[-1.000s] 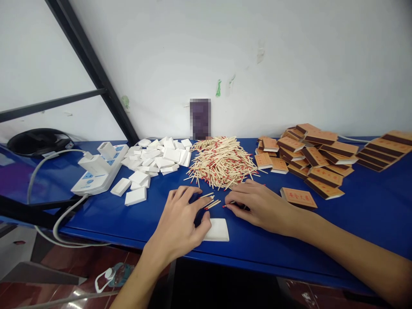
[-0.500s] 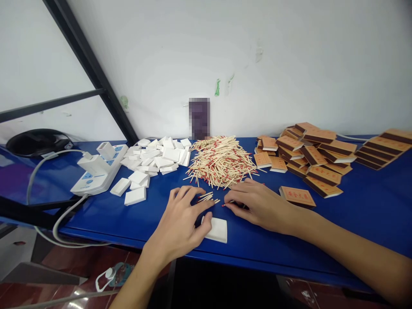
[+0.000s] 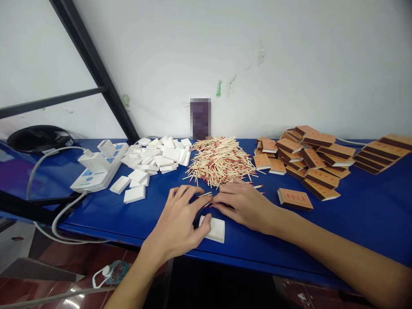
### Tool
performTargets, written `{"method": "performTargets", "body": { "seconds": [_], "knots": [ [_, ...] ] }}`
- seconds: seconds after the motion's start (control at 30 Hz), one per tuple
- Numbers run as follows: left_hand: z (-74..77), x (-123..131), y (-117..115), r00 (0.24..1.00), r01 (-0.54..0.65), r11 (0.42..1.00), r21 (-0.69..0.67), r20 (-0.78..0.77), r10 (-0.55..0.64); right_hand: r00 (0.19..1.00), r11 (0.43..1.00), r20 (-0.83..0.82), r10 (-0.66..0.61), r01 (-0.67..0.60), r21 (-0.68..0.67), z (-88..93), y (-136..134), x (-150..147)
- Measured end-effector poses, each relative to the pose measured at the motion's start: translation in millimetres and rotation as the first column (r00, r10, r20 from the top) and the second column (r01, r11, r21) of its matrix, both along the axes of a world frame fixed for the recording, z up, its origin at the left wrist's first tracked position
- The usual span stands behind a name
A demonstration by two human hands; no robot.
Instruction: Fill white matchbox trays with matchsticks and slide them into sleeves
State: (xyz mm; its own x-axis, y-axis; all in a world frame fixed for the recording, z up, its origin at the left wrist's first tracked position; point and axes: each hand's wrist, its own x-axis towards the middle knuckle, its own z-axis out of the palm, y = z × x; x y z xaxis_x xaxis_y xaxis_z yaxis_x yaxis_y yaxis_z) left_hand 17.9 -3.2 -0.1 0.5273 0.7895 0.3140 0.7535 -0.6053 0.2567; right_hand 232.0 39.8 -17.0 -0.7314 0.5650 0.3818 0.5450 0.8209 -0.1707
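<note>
My left hand (image 3: 178,223) lies palm down on the blue table (image 3: 370,214), fingers spread, thumb against a white inner tray (image 3: 216,229). My right hand (image 3: 242,204) lies flat beside it, fingertips meeting the left fingers over a small bunch of red-tipped matches (image 3: 206,200). Just behind both hands sits the big heap of matches (image 3: 220,162).
A pile of white inner trays (image 3: 154,159) lies at the left, with a white power strip (image 3: 99,167) and cables beyond. Orange matchbox sleeves (image 3: 309,156) are heaped at the right; one sleeve (image 3: 294,198) lies alone near my right wrist. The table's front edge is close.
My right hand has slid left toward the left hand, pushing the loose matches together between the fingertips. The left hand has barely moved.
</note>
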Motion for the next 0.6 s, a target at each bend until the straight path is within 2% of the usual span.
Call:
{"method": "performTargets", "body": {
  "seconds": [0.07, 0.13, 0.2, 0.33, 0.47, 0.6],
  "knots": [
    [0.0, 0, 0, 1.000, -0.006, 1.000, 0.000, 0.001, 0.006, 0.998, 0.998, -0.052, -0.023, 0.026, 0.050, 4.3, 2, 2],
    [0.2, 0, 0, 1.000, 0.007, 1.000, -0.013, -0.001, -0.007, 0.992, 0.997, -0.109, -0.061, 0.065, 0.037, 12.2, 3, 14],
    [0.6, -1, -1, 0.999, 0.033, 0.999, -0.037, -0.015, -0.034, 0.999, 0.998, -0.019, -0.048, 0.047, -0.047, 21.6, 2, 30],
    [0.9, -2, -1, 0.997, 0.052, 0.997, -0.062, -0.048, -0.055, 0.986, 0.976, 0.158, -0.057, 0.089, -0.198, 34.3, -1, 51],
    [-0.6, -2, -1, 0.998, 0.051, 0.998, -0.026, -0.030, -0.052, 0.983, 0.951, 0.182, -0.029, 0.083, -0.298, 37.7, -3, 50],
    [-2.1, -1, -1, 1.000, 0.023, 0.999, 0.026, -0.001, -0.023, 0.981, 0.940, 0.193, -0.005, 0.071, -0.334, 37.7, -3, 49]
  ]
}}
